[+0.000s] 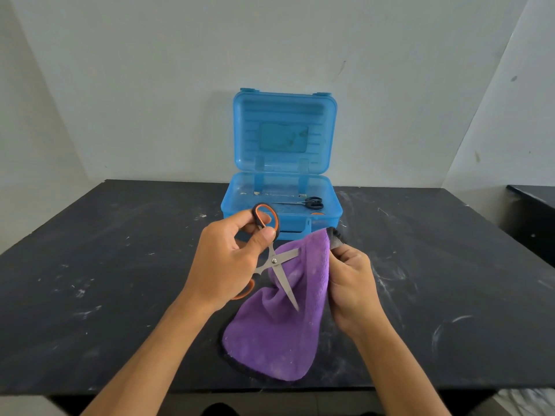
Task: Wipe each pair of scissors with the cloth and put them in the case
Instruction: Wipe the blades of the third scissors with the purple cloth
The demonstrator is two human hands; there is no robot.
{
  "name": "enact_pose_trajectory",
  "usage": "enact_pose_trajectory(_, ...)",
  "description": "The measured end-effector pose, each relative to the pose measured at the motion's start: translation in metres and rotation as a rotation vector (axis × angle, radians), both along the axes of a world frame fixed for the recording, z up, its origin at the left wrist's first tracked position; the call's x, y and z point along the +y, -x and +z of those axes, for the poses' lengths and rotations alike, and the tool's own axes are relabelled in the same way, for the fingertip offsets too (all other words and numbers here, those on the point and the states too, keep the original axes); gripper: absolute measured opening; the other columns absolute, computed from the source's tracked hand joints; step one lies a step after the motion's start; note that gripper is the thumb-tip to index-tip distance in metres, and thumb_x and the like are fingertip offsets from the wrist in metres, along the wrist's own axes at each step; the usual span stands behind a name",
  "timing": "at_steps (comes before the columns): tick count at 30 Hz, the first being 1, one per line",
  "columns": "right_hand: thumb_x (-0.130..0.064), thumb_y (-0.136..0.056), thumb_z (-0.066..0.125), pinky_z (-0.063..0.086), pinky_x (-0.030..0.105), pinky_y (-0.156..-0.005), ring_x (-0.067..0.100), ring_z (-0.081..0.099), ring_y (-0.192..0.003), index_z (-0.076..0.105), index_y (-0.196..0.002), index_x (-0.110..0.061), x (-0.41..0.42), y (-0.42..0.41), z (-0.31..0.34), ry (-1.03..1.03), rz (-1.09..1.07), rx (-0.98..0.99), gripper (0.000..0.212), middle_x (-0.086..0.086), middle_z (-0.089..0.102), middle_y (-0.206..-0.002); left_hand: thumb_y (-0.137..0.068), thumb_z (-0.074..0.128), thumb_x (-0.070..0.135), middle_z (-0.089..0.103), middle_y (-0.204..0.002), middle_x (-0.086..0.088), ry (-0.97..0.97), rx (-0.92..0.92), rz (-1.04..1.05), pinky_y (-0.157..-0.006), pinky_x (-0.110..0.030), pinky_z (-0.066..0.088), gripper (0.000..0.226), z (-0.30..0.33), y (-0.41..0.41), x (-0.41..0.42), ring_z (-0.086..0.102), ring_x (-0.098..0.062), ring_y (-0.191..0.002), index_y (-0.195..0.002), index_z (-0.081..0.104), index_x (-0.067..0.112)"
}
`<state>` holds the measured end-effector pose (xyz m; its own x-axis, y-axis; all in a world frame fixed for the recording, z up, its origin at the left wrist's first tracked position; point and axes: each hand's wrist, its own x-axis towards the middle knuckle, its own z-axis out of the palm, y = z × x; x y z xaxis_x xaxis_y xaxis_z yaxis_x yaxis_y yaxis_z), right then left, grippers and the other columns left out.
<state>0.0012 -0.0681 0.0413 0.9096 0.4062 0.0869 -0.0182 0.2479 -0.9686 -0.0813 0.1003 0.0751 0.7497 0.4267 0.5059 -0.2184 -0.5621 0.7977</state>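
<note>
My left hand [223,259] grips the orange-and-black handles of a pair of scissors [274,261], whose blades stand spread apart over the purple cloth [279,325]. My right hand [351,283] pinches the cloth's right edge and lifts it, while the lower part lies on the black table [120,280]. Behind them stands the blue plastic case [282,202], lid upright. Inside it lies a small pair of black-handled scissors [312,202], and an orange bit of something shows near the front wall.
The table top is dark and scuffed with white marks. A white wall rises just behind the case. A second dark table edge [531,211] shows at the far right.
</note>
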Motion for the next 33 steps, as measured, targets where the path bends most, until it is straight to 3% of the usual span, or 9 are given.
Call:
enact_pose_trajectory(10, -0.004, -0.1, 0.067, 0.065, 0.032, -0.061, 0.02, 0.075, -0.065, 0.084, -0.074, -0.015, -0.004, -0.006, 0.002, -0.076, -0.042, 0.05, 0.033, 0.01, 0.08, -0.075, -0.093, 0.07, 0.025, 0.074, -0.085, 0.008, 0.007, -0.011, 0.003, -0.075, -0.032, 0.057, 0.009, 0.0, 0.002, 0.005, 0.069, -0.014, -0.083, -0.101, 0.075, 0.023)
enact_pose_trajectory(15, 0.0, -0.099, 0.063, 0.062, 0.029, -0.055, 0.017, 0.071, -0.058, 0.079, -0.072, -0.008, -0.024, -0.018, 0.004, -0.189, -0.105, 0.156, 0.032, 0.008, 0.075, -0.067, -0.095, 0.067, 0.02, 0.067, -0.065, 0.008, 0.235, -0.082, -0.001, -0.051, -0.017, 0.044, 0.012, 0.003, 0.007, 0.018, 0.053, -0.002, -0.051, -0.089, 0.076, 0.025)
enact_pose_trajectory(18, 0.0, -0.088, 0.07, 0.059, 0.026, -0.054, 0.015, 0.071, -0.059, 0.082, -0.069, -0.014, -0.026, -0.009, 0.002, -0.126, 0.037, 0.088, 0.026, 0.006, 0.076, -0.067, -0.095, 0.065, 0.032, 0.047, -0.047, 0.003, 0.398, -0.021, 0.0, -0.042, -0.03, 0.036, 0.023, -0.001, 0.005, 0.018, 0.038, -0.01, -0.04, -0.084, 0.074, 0.015)
enact_pose_trajectory(20, -0.005, -0.075, 0.07, 0.058, 0.026, -0.057, 0.017, 0.072, -0.064, 0.083, -0.076, -0.014, -0.021, 0.001, 0.001, -0.042, 0.142, 0.001, 0.016, 0.009, 0.078, -0.073, -0.094, 0.065, 0.037, 0.043, -0.046, 0.001, 0.45, 0.011, 0.01, -0.04, -0.028, 0.034, 0.032, -0.005, -0.001, 0.01, 0.035, -0.012, -0.039, -0.083, 0.071, 0.007)
enact_pose_trajectory(23, -0.014, -0.076, 0.074, 0.06, 0.029, -0.066, 0.02, 0.075, -0.074, 0.083, -0.088, -0.012, -0.015, 0.007, -0.001, 0.026, 0.224, -0.068, 0.015, 0.012, 0.08, -0.083, -0.096, 0.065, 0.035, 0.049, -0.05, 0.007, 0.378, -0.035, 0.07, -0.046, -0.026, 0.037, 0.034, -0.007, -0.008, -0.002, 0.04, -0.011, -0.045, -0.077, 0.068, 0.006)
enact_pose_trajectory(25, -0.019, -0.083, 0.073, 0.059, 0.03, -0.067, 0.02, 0.074, -0.075, 0.082, -0.088, -0.014, -0.012, 0.009, -0.001, 0.055, 0.224, -0.068, 0.011, 0.011, 0.079, -0.082, -0.096, 0.065, 0.03, 0.062, -0.064, 0.003, 0.257, -0.078, 0.098, -0.058, -0.031, 0.046, 0.025, -0.008, -0.011, -0.005, 0.055, -0.018, -0.06, -0.08, 0.069, 0.012)
enact_pose_trajectory(27, -0.027, -0.086, 0.074, 0.059, 0.031, -0.067, 0.02, 0.073, -0.074, 0.082, -0.087, -0.017, -0.008, 0.012, 0.0, 0.104, 0.202, -0.097, 0.013, 0.01, 0.08, -0.081, -0.095, 0.067, 0.027, 0.069, -0.076, 0.003, 0.137, -0.084, 0.082, -0.068, -0.029, 0.051, 0.012, -0.007, -0.011, -0.009, 0.064, -0.015, -0.073, -0.087, 0.072, 0.018)
enact_pose_trajectory(30, -0.035, -0.08, 0.078, 0.059, 0.028, -0.062, 0.017, 0.075, -0.068, 0.082, -0.078, -0.021, -0.001, 0.017, 0.004, 0.155, 0.167, -0.147, 0.014, 0.008, 0.08, -0.075, -0.094, 0.069, 0.024, 0.071, -0.081, 0.006, 0.058, -0.083, 0.052, -0.066, -0.022, 0.052, 0.005, -0.006, -0.012, -0.015, 0.065, -0.009, -0.074, -0.095, 0.073, 0.021)
enact_pose_trajectory(33, -0.04, -0.075, 0.078, 0.061, 0.033, -0.061, 0.024, 0.077, -0.066, 0.081, -0.08, -0.015, 0.002, 0.02, 0.008, 0.16, 0.142, -0.126, 0.025, 0.014, 0.08, -0.076, -0.093, 0.069, 0.026, 0.073, -0.083, 0.007, 0.079, -0.076, 0.044, -0.073, -0.025, 0.053, 0.006, -0.003, -0.013, -0.014, 0.067, -0.009, -0.08, -0.096, 0.073, 0.023)
